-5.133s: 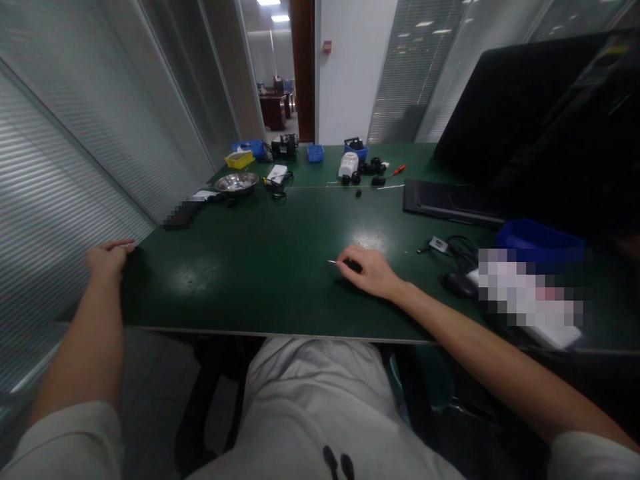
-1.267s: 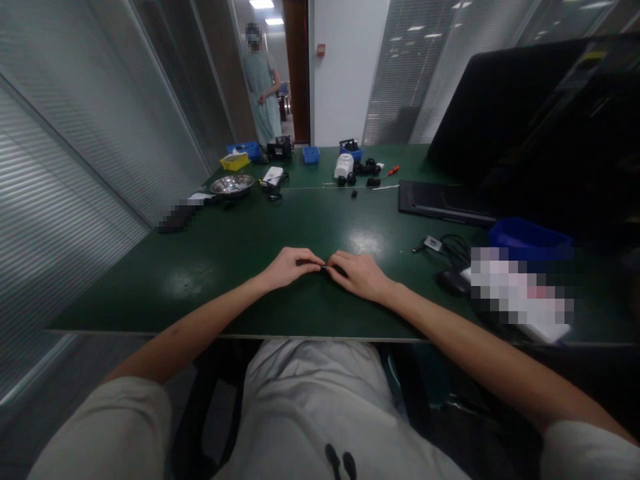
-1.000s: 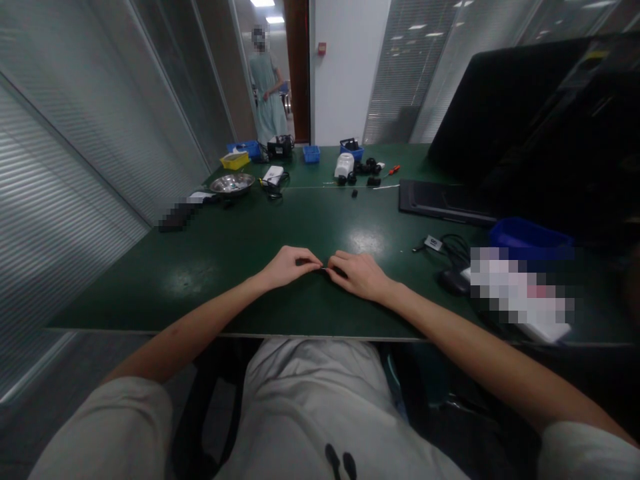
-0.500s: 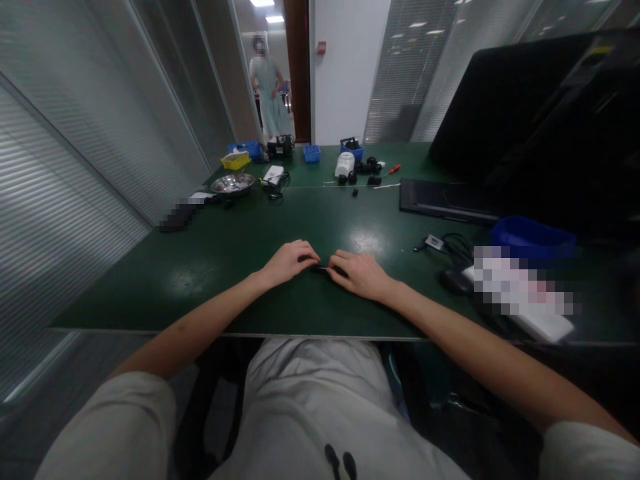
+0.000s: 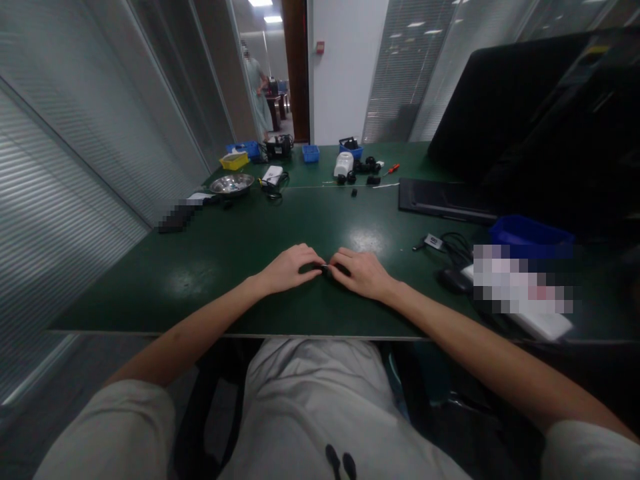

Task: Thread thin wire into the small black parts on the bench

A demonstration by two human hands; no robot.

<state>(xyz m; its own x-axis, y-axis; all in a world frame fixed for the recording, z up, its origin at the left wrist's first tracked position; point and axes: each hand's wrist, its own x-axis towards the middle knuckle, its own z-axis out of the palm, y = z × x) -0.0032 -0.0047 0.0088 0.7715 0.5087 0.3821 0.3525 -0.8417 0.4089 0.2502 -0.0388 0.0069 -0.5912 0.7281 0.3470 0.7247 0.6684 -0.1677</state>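
Near the front middle of the green table (image 5: 320,313), my left hand (image 5: 294,268) and my right hand (image 5: 363,273) meet at their fingertips. Between them is a small dark object with a bright glint (image 5: 325,267), mostly covered by the fingers. Both hands are closed in a pinch on it, the left from its left side and the right from its right side. The object is too small to name.
A metal bowl (image 5: 233,184) stands at the back left. White device (image 5: 344,164), black parts (image 5: 367,165) and red screwdriver (image 5: 394,169) lie at the back. On the right are a keyboard (image 5: 445,200), mouse (image 5: 454,280) and blue tray (image 5: 531,237). A person (image 5: 259,93) stands beyond the doorway.
My left hand has moved slightly right, and its fingertips now meet those of my right hand around the small object. The person in the doorway has shifted left.
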